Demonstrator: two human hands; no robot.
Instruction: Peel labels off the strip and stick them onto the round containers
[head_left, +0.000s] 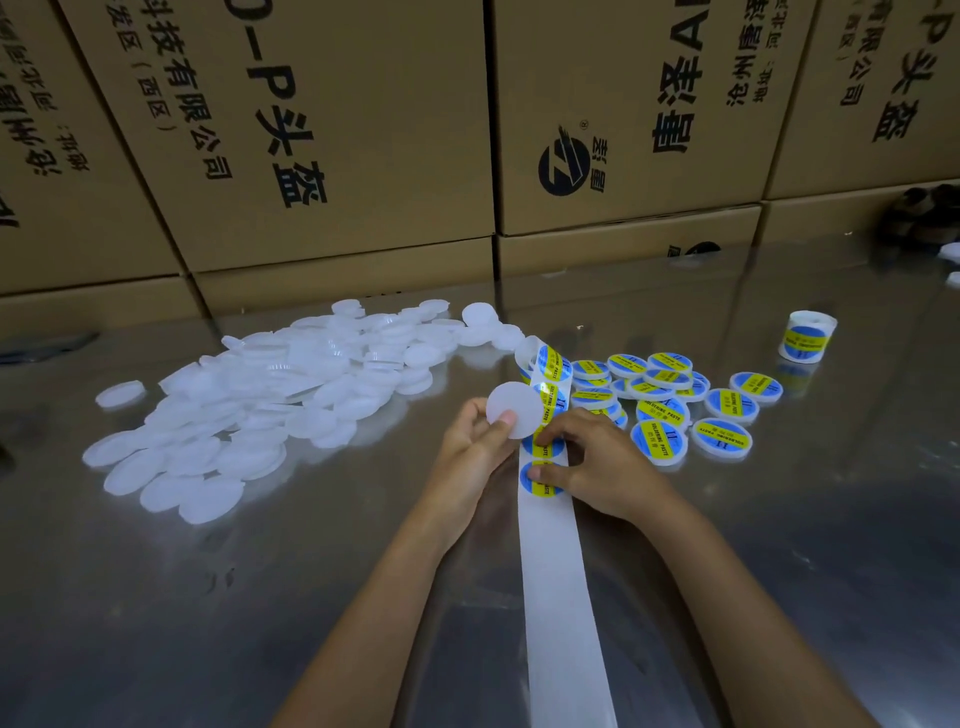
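Steel table (260, 597): left hand (470, 441) pinches blank container (514, 410), right hand (587, 467) gripping strip (556, 561); lift label (537, 478) edge cleanly, centre it.

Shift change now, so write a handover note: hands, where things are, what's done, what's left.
Left hand holds one blank white container.
Right hand pinches a blue-and-yellow label on the backing strip, which runs toward you.
Done: labelled containers lie grouped to the right.
Left: stick a label on the held one, then work through the pile of blank containers on the left.
A spare label roll stands at the far right.
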